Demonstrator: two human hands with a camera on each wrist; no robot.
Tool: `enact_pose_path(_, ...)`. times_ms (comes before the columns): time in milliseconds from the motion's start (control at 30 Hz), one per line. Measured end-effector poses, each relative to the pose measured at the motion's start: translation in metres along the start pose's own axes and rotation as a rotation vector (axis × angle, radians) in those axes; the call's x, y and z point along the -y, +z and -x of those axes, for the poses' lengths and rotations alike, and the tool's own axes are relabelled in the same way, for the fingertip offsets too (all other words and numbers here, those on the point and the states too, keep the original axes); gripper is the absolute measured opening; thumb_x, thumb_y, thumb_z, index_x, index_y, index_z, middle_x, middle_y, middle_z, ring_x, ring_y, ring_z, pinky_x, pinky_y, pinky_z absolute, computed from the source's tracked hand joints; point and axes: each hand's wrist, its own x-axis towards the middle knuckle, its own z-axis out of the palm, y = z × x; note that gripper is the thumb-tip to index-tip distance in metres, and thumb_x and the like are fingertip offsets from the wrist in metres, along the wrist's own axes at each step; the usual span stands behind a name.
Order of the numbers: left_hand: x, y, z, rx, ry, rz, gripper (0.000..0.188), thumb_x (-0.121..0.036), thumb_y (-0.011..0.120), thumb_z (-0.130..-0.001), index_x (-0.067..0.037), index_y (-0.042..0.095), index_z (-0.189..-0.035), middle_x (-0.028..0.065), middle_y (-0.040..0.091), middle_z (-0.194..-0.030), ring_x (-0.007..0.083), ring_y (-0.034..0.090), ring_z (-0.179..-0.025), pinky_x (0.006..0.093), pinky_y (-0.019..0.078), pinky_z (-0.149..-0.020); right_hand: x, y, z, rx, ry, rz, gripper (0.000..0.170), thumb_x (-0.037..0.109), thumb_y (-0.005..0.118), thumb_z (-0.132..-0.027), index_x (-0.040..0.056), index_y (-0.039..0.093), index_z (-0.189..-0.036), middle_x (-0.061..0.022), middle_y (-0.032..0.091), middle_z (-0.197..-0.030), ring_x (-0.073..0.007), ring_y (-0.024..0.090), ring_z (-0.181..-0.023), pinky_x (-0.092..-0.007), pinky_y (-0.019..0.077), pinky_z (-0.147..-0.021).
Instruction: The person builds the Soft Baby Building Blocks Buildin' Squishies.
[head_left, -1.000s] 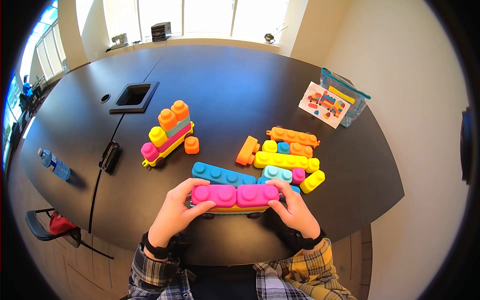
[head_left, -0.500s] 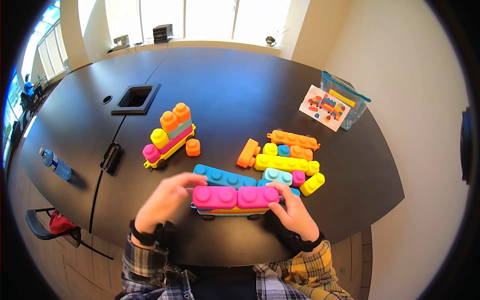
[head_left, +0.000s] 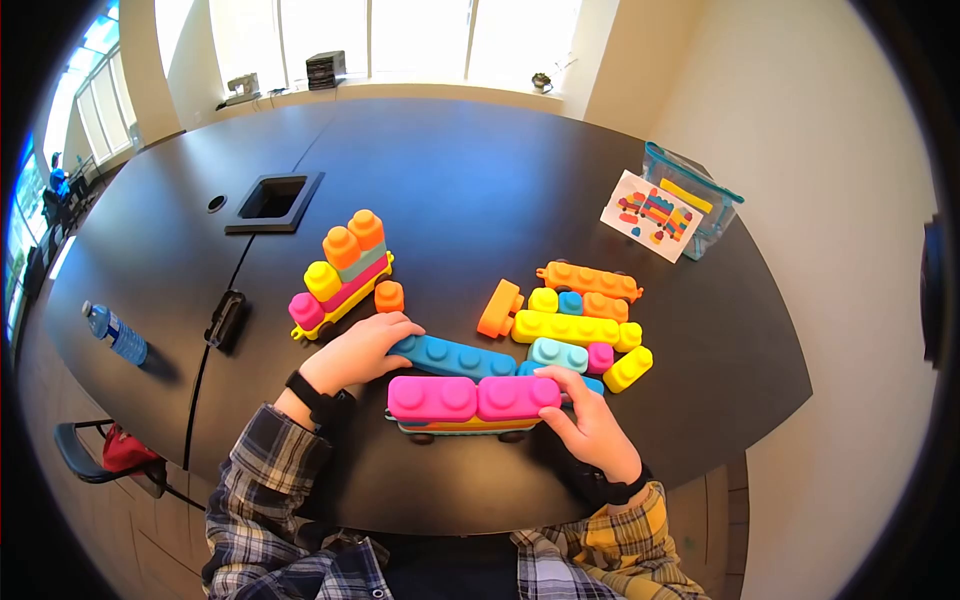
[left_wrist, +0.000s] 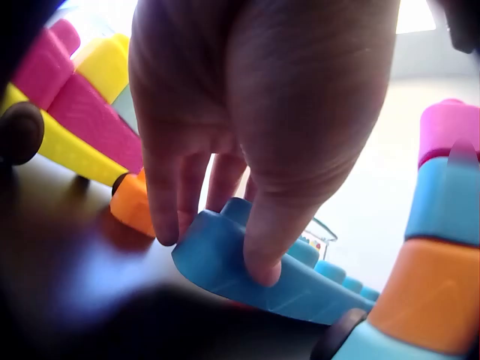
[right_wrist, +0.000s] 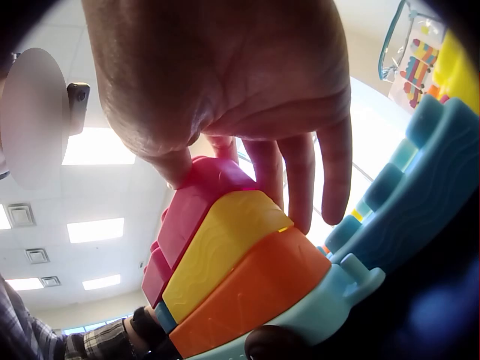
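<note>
A: Where's our long blue blk [head_left: 450, 356]?
B: On the table [head_left: 450, 490], just to the far side of the wheeled stack [head_left: 470, 422], approx. parallel to it. Long axis runs L–R, R end slanting a bit nearer us.
A: Closer hand?
B: Our L hand [head_left: 360, 352], right at its L end: we're pinching it, thumb on the near side, fingers round the far side.
A: And our R hand [head_left: 598, 432]?
B: Gripping the R end of the R-side pink blk [head_left: 518, 397] atop the stack.
A: Materials?
B: Prob. moulded plastic, smooth w/ a satin sheen. Blue's a straight bar w/ a row of rounded studs. Stack's yellow layer [right_wrist: 225, 240] has wavy relief; plain-ish orange layer [right_wrist: 255, 281] under it, then a pale-blue base [right_wrist: 322, 304] w/ hooked end.
</note>
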Motion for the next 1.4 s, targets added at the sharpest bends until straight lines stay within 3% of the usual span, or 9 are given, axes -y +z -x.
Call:
enact_pose_path(233,-0.072,-0.058,0.033,-0.363,-0.125,0.177,0.051,-0.01,0.086,-0.084,-0.006,0.066,-0.131,0.0083,0.069,-0.118,0.0233,0.067,-0.103,0.0359,0.0554,-0.09,-0.006,0.002,0.0,0.001,-0.03,0.002,0.051,0.024,0.07,-0.102,0.0057,0.052,-0.146,-0.0149,0.066,-0.134,-0.0268,0.067,-0.119,-0.0393,0.0517,-0.104)
enact_pose_path(333,-0.096,-0.066,0.043,-0.363,-0.032,0.189,0.049,-0.013,0.085,-0.086,-0.005,0.066,-0.13,0.0109,0.068,-0.117,0.0272,0.067,-0.106,0.0368,0.0556,-0.09,-0.002,0.002,-0.003,-0.139,-0.126,0.019,0.06,0.022,0.075,-0.099,0.0048,0.049,-0.15,-0.0176,0.064,-0.139,-0.0304,0.068,-0.123,-0.0415,0.0523,-0.106)
enact_pose_path(433,-0.109,-0.062,0.047,-0.354,0.023,0.173,0.051,-0.012,0.087,-0.083,-0.004,0.067,-0.129,0.0136,0.069,-0.119,0.0306,0.068,-0.107,0.0387,0.0556,-0.093,0.001,0.005,-0.006,-0.33,-0.29,-0.16,0.068,0.024,0.079,-0.097,0.004,0.048,-0.153,-0.0205,0.063,-0.144,-0.0306,0.068,-0.123,-0.0416,0.0506,-0.107)
enact_pose_path(533,-0.116,-0.055,0.051,-0.354,0.015,0.171,0.053,-0.009,0.088,-0.079,-0.004,0.068,-0.128,0.0145,0.07,-0.12,0.033,0.068,-0.109,0.0399,0.0552,-0.096,0.002,0.005,-0.006,-0.306,-0.235,0.003,0.062,0.025,0.08,-0.096,0.0029,0.054,-0.148,-0.0181,0.068,-0.138,-0.0295,0.069,-0.121,-0.0408,0.0513,-0.106)
enact_pose_path(733,-0.118,-0.042,0.059,-0.386,-0.028,0.218,0.053,-0.007,0.088,-0.079,-0.004,0.068,-0.129,0.0152,0.07,-0.121,0.0334,0.068,-0.109,0.0403,0.0549,-0.096,0.004,0.006,-0.005,-0.263,-0.213,-0.013,0.048,0.023,0.077,-0.097,0.0027,0.063,-0.138,-0.0132,0.072,-0.127,-0.0262,0.07,-0.115,-0.0379,0.0522,-0.103)
enact_pose_path(1033,-0.114,-0.032,0.057,-0.408,-0.014,0.301,0.048,-0.01,0.086,-0.085,-0.003,0.069,-0.13,0.0157,0.07,-0.121,0.0331,0.07,-0.108,0.0402,0.0566,-0.095,-0.008,0.017,-0.007,-0.247,-0.128,-0.203,0.044,0.022,0.074,-0.098,0.0054,0.061,-0.137,-0.0119,0.071,-0.128,-0.0232,0.068,-0.114,-0.039,0.0516,-0.103)
enact_pose_path(1400,-0.113,-0.027,0.061,-0.398,-0.006,0.314,0.053,-0.009,0.084,-0.087,-0.004,0.067,-0.137,0.0175,0.071,-0.132,0.0354,0.07,-0.118,0.041,0.0563,-0.101,-0.015,0.021,-0.005,-0.222,-0.127,-0.304,0.045,0.02,0.073,-0.097,0.0081,0.058,-0.138,-0.0085,0.068,-0.127,-0.0206,0.065,-0.117,-0.0395,0.0498,-0.106)
